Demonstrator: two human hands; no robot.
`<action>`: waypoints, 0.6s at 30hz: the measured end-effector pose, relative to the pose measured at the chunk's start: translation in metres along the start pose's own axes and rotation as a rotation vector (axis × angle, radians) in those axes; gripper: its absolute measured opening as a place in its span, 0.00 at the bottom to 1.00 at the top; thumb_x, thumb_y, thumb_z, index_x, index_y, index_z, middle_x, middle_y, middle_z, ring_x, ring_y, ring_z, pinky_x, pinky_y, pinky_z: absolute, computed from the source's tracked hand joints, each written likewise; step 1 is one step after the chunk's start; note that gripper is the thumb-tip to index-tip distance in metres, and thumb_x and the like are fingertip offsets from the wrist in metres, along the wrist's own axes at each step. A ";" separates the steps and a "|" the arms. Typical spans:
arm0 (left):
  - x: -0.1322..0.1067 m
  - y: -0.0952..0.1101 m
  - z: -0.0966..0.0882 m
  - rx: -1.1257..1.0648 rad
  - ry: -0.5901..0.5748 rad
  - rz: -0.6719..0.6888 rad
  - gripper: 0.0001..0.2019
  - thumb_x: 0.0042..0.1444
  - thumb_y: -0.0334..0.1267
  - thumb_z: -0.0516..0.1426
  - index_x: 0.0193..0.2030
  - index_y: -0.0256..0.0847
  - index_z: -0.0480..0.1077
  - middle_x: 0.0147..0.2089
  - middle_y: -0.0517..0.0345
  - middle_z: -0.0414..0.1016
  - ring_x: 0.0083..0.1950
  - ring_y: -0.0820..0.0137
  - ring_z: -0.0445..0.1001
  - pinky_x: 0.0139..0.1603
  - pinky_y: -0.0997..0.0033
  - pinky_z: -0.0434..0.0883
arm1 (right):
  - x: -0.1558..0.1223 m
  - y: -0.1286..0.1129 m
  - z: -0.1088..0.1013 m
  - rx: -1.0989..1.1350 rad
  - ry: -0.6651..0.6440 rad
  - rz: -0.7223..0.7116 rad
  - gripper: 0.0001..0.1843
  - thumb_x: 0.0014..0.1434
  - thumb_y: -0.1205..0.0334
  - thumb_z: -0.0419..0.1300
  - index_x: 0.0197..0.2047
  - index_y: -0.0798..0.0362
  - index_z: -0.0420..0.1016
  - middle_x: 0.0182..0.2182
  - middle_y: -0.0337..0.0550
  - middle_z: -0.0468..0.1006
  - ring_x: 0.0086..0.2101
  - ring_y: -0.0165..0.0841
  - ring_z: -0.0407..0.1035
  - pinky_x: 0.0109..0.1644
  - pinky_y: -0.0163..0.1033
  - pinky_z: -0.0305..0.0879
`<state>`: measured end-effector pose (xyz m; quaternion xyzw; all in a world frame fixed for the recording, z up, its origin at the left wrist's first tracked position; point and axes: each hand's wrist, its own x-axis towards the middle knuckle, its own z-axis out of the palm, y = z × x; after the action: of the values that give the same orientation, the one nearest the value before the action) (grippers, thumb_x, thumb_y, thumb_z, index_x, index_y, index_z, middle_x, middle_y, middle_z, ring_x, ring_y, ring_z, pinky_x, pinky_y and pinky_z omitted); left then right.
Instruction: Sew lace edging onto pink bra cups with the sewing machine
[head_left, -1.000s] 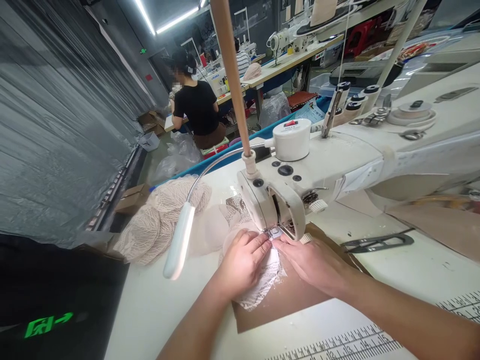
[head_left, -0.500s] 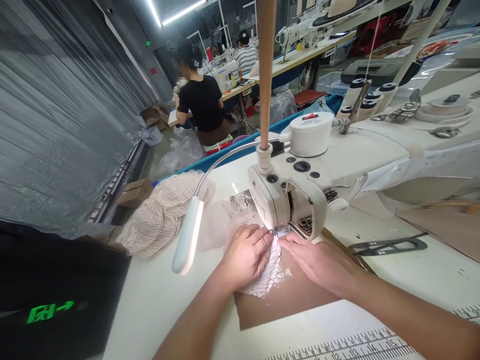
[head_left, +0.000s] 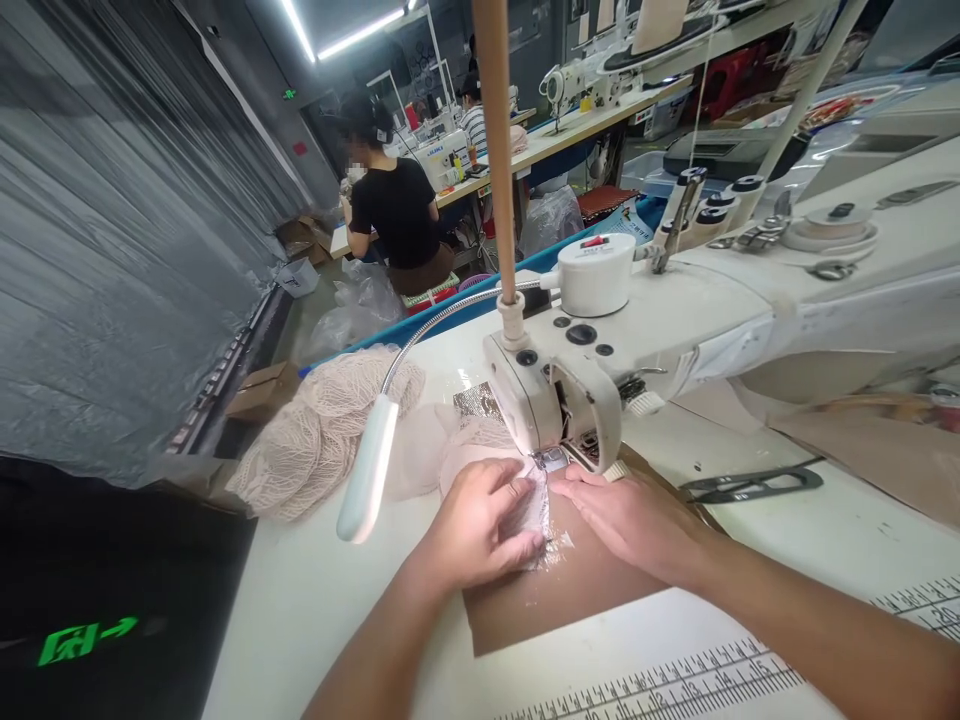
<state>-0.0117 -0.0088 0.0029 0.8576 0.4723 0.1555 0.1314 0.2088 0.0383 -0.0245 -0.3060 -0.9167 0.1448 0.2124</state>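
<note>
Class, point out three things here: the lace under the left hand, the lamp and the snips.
Lace [head_left: 532,512], head view: its exposed part.
Lamp [head_left: 368,470], head view: middle of its long head.
Snips [head_left: 739,485], head view: near the middle of their body.

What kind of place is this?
Most likely a garment sewing workshop: a sewing machine in front of the wearer's hands, a pile of lacy fabric pieces beside it, and a person seated at another workstation in the background.
</note>
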 end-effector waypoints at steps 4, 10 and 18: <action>-0.002 0.006 0.002 0.037 -0.052 -0.095 0.10 0.58 0.42 0.54 0.38 0.39 0.71 0.34 0.52 0.71 0.35 0.65 0.69 0.36 0.67 0.67 | -0.001 -0.001 -0.003 -0.013 -0.045 -0.017 0.17 0.61 0.73 0.44 0.35 0.53 0.74 0.25 0.39 0.65 0.24 0.30 0.56 0.27 0.36 0.49; 0.000 0.003 0.007 -0.040 -0.019 -0.117 0.09 0.60 0.35 0.49 0.30 0.40 0.66 0.28 0.56 0.69 0.31 0.68 0.66 0.33 0.70 0.63 | -0.001 -0.003 -0.004 0.004 -0.079 -0.082 0.17 0.60 0.75 0.44 0.37 0.53 0.73 0.27 0.39 0.63 0.23 0.29 0.51 0.27 0.36 0.46; -0.003 -0.013 -0.011 -0.501 -0.124 -0.248 0.15 0.65 0.43 0.46 0.30 0.39 0.61 0.28 0.62 0.62 0.29 0.74 0.62 0.31 0.75 0.62 | -0.006 0.000 0.001 -0.024 -0.084 -0.087 0.15 0.56 0.76 0.47 0.32 0.54 0.72 0.26 0.39 0.62 0.22 0.29 0.49 0.26 0.37 0.43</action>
<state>-0.0275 -0.0040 0.0082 0.7420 0.5114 0.1973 0.3859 0.2123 0.0347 -0.0273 -0.2619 -0.9390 0.1370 0.1759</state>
